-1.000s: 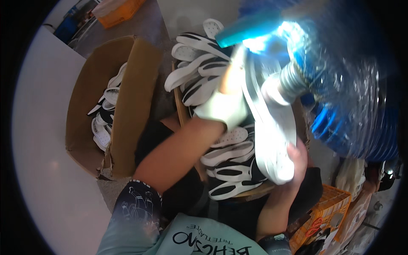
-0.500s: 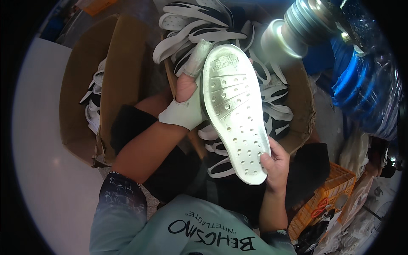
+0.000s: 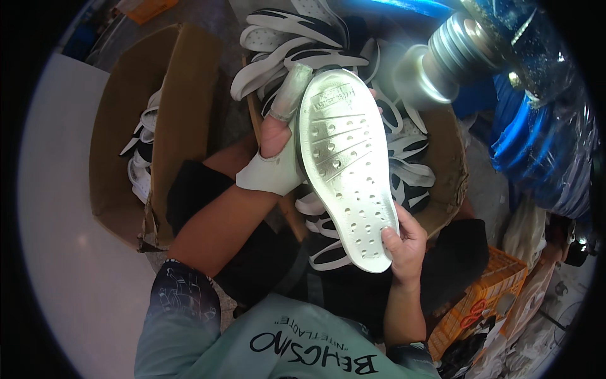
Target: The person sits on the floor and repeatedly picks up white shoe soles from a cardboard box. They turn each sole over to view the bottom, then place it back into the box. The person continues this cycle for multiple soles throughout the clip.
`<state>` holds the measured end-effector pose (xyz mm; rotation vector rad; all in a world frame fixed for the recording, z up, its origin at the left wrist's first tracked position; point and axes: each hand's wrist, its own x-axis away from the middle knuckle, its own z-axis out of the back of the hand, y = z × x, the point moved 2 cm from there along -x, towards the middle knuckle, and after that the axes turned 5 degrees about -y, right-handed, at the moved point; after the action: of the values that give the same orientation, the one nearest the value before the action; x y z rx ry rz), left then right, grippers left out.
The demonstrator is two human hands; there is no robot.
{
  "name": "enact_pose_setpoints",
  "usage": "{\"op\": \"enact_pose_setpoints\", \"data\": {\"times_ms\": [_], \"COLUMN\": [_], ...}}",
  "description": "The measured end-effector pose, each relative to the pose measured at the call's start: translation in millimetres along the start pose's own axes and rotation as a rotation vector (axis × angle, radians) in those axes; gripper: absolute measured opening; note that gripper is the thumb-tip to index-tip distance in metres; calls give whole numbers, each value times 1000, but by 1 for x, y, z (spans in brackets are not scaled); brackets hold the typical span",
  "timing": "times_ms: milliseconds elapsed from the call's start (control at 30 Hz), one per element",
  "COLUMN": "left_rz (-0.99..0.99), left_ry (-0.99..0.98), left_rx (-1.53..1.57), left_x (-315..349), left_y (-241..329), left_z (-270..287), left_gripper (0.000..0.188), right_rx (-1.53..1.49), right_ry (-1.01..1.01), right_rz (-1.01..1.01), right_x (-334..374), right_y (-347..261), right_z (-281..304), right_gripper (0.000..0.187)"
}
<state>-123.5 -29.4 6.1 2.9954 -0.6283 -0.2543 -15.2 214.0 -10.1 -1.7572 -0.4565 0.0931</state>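
A white shoe sole (image 3: 347, 158) with rows of small round holes lies tilted across both my hands, its broad end away from me. Along its left edge, my left hand (image 3: 276, 142) grips the broad end; the fingers behind the sole are mostly hidden. That hand wears a white glove (image 3: 268, 174) that leaves part of the palm bare, with a pale wrap (image 3: 292, 91) around the thumb. At the near, narrow end, my right hand (image 3: 409, 247) holds the sole with its thumb on the upper face. Bright light glares on the sole's surface.
Beneath the sole, a cardboard box (image 3: 451, 158) holds several white-and-black soles (image 3: 293, 25). Another box (image 3: 183, 126) on the left has similar pieces. A lit lamp (image 3: 435, 76) hangs close at upper right, near blue plastic wrapping (image 3: 527, 136). An orange crate (image 3: 483, 294) stands at lower right.
The sole and both hands have shifted very slightly left. The lamp and box appear a little lower and to the right in the view. My grip looks the same.
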Motion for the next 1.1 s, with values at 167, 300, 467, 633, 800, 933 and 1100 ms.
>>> {"op": "enact_pose_setpoints", "data": {"times_ms": [167, 300, 467, 633, 800, 933, 1100], "left_rz": [-55, -63, -312, -671, -592, -152, 3], "left_ry": [8, 32, 27, -392, 57, 145, 400], "left_rx": [-2, -88, -316, -10, 68, 50, -569], "left_x": [-2, 0, 5, 26, 4, -17, -22], "left_y": [-3, -6, 75, 147, 102, 58, 8], "left_z": [7, 29, 17, -27, 23, 59, 75], "left_gripper": [72, 71, 70, 68, 66, 68, 54], "right_rx": [-126, -204, 309, 1381, 383, -125, 883], "right_ry": [-5, -25, 16, 526, 696, 769, 875], "right_rz": [-23, -11, -74, 228, -425, -228, 94], "right_x": [-26, -69, -145, -222, -255, -235, -126], "right_y": [-15, -9, 40, 89, 138, 134, 37], "right_z": [-20, -44, 14, 168, 249, 234, 198], "right_gripper": [48, 46, 49, 57, 47, 28, 22]}}
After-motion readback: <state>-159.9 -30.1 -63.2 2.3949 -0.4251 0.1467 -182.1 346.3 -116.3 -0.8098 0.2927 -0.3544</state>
